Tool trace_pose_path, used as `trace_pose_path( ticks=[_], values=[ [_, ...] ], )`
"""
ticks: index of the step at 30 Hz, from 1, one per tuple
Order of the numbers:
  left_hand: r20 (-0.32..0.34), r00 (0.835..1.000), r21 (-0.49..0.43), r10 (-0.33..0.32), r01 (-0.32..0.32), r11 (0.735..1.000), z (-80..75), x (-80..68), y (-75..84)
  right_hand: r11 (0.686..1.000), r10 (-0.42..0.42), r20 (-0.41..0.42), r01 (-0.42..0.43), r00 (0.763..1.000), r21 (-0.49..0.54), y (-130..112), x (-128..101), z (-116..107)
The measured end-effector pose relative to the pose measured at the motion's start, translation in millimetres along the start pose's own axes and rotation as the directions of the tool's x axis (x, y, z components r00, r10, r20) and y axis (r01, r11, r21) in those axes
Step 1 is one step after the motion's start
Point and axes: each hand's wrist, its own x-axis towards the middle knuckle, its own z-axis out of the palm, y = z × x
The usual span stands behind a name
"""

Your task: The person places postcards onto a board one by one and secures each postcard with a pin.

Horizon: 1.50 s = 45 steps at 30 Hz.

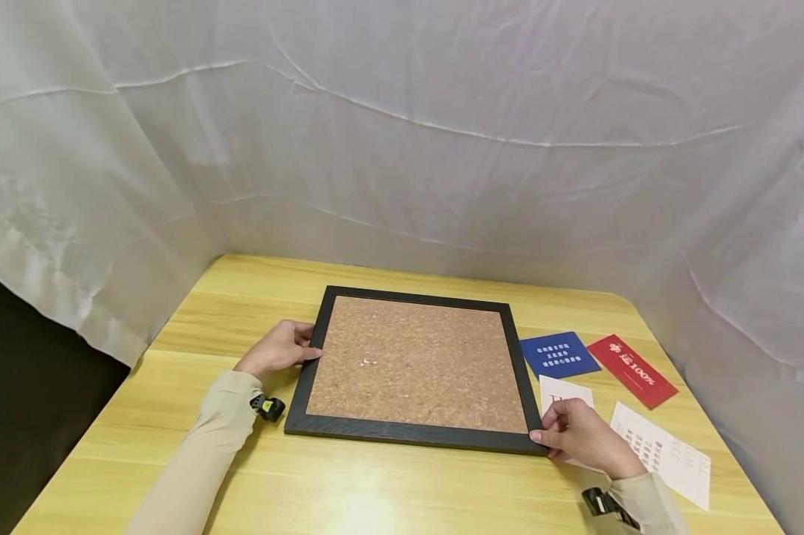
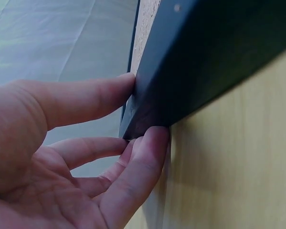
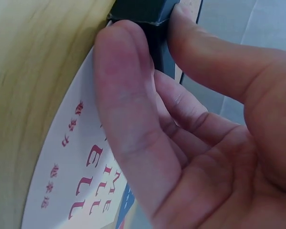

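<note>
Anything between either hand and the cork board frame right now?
Nothing visible. The left hand already pinches the cork board at its left frame edge, thumb on top. The right hand pinches the near right corner, directly on the frame. A white card lies beside and under that hand, not between it and the frame.

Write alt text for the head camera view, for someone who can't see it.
Two hands hold a black-framed cork board lying flat on a wooden table: the left hand grips its left edge, the right hand pinches its near right corner. Blue, red and white cards lie to the right; white fabric hangs behind.
</note>
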Motion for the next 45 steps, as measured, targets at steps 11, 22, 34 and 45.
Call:
trace_pose_path(
  ticks=[11, 22, 34, 45],
  values=[
    [0.001, 1.0, -0.002, 0.008, -0.008, 1.0, -0.9, -2.3, 1.0, 1.0, -0.02, 0.003, 0.019, 1.0, 0.004, 1, 0, -1],
    [0.003, 1.0, -0.007, 0.016, -0.016, 1.0, 0.8, -1.6, -1.7, 1.0, -0.02, 0.01, 0.02, 1.0, 0.003, 2, 3, -2],
    [-0.002, 1.0, -0.014, 0.017, -0.018, 1.0, 0.5, -1.9, -1.6, 1.0, -0.021, 0.007, 0.021, 1.0, 0.008, 2, 3, -1],
    [-0.012, 1.0, -0.002, 0.014, -0.014, 1.0, 1.1, -0.2, -2.8, 0.995, 0.049, -0.045, -0.053, 0.998, -0.085, -1, 6, -14]
  ],
)
